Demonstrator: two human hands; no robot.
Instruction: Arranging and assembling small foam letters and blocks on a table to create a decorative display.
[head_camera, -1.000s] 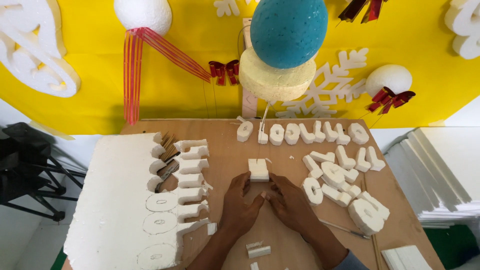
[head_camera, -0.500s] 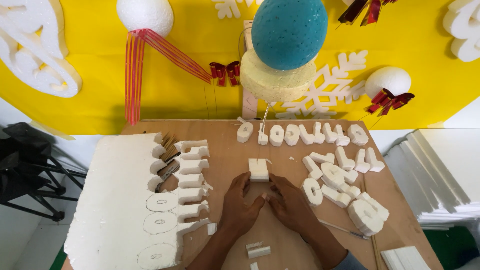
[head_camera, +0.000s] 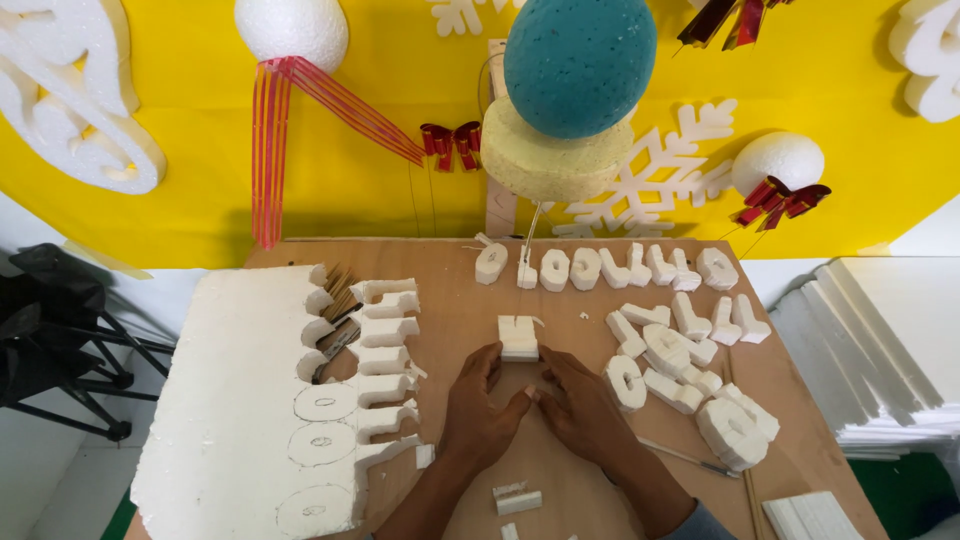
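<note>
Both hands are down on the wooden board (head_camera: 450, 300), thumbs meeting in the middle. The left hand (head_camera: 478, 415) has its fingertips pressed to the near left edge of a small white foam block (head_camera: 519, 338); the right hand (head_camera: 580, 408) reaches its fingers to the block's near right corner. Neither hand is closed round it: fingers are extended, steadying it from below. The block lies flat, just beyond the fingertips. Right of the right hand sits a loose heap of cut foam letters (head_camera: 680, 365), and beyond the block a row of letters (head_camera: 610, 268) stands in line. Left of the left hand lies a big foam slab (head_camera: 245, 400) with pencilled outlines and notched cut-outs. Near the wrists lies a small offcut (head_camera: 517, 498).
</note>
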